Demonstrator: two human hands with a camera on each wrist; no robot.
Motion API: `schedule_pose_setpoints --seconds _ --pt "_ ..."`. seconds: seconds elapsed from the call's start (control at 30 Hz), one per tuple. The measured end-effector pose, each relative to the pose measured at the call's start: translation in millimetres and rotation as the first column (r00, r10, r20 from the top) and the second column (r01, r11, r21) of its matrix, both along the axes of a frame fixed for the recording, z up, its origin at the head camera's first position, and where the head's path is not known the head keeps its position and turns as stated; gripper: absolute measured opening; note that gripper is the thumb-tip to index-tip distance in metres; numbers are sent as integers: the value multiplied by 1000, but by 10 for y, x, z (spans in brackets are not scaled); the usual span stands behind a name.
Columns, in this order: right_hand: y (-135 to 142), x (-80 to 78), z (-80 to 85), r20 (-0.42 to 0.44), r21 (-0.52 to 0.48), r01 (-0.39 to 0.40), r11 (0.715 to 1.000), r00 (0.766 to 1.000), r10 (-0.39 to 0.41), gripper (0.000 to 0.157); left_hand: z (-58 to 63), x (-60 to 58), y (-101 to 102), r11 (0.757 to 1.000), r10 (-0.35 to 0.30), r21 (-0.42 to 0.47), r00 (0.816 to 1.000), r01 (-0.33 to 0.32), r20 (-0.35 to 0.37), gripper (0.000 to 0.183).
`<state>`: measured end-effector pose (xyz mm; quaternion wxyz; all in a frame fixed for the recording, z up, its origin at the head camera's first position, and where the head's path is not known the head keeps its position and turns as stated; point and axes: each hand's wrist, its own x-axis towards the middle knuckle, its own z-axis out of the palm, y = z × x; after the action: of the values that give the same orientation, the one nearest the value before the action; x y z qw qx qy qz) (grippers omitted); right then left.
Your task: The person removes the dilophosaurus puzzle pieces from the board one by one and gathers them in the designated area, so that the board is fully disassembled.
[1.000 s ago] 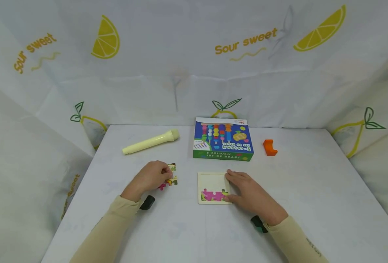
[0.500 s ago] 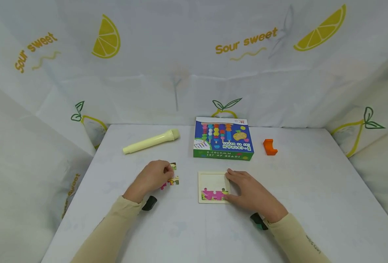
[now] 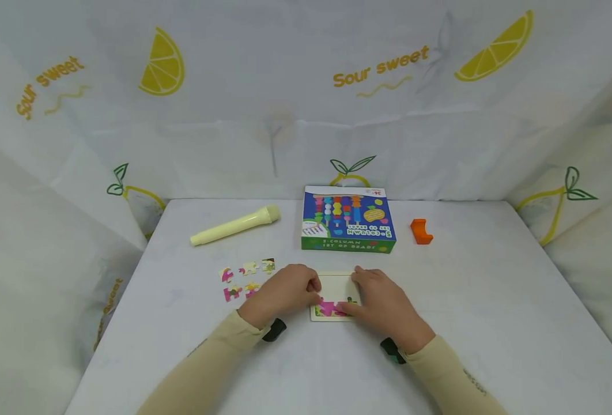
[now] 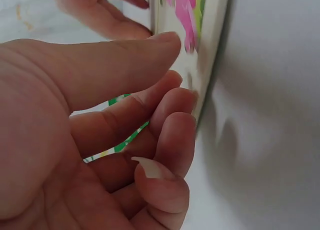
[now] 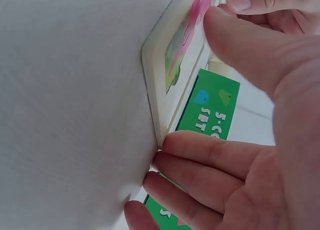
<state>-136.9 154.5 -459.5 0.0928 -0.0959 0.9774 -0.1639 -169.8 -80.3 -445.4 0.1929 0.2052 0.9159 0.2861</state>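
Observation:
My left hand [image 3: 289, 291] is over the left side of a small pale puzzle tray [image 3: 337, 281]. In the left wrist view its thumb [image 4: 155, 47] is extended and its other fingers bend; a gap with no piece showing lies between thumb and forefinger. Pink and green jigsaw pieces [image 3: 327, 310] fill the tray's near side. My right hand [image 3: 386, 308] rests at the tray's right edge, forefinger at the far corner and thumb over the pieces. In the right wrist view its fingers [image 5: 210, 147] are nearly straight. Several loose jigsaw pieces [image 3: 232, 293] lie left of the tray, partly covered by my left hand.
A blue and green bead-set box [image 3: 348, 219] stands behind the tray. A pale yellow microphone-shaped stick [image 3: 235, 225] lies at back left, and an orange notched block [image 3: 421, 231] at back right. A white cloth with lemon prints [image 3: 223, 150] hangs behind the table.
My left hand has moved right, from the loose pieces to the tray's left side, uncovering several pieces. My right hand keeps its place at the tray. The head view has shifted slightly.

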Motion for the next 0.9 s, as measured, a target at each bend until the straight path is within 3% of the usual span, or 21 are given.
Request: schedule_pose_setpoints --seconds 0.3,0.63,0.9 --pt "-20 4 13 -5 19 -7 1000 1000 7 82 -13 41 121 999 -16 -29 998 18 61 14" --pt "-38 0 31 -17 27 -5 1000 1000 6 84 49 101 136 999 7 -38 999 -5 54 20" --pt "-26 20 46 -23 43 -3 999 1000 4 85 33 102 149 999 18 -43 998 -16 55 18"
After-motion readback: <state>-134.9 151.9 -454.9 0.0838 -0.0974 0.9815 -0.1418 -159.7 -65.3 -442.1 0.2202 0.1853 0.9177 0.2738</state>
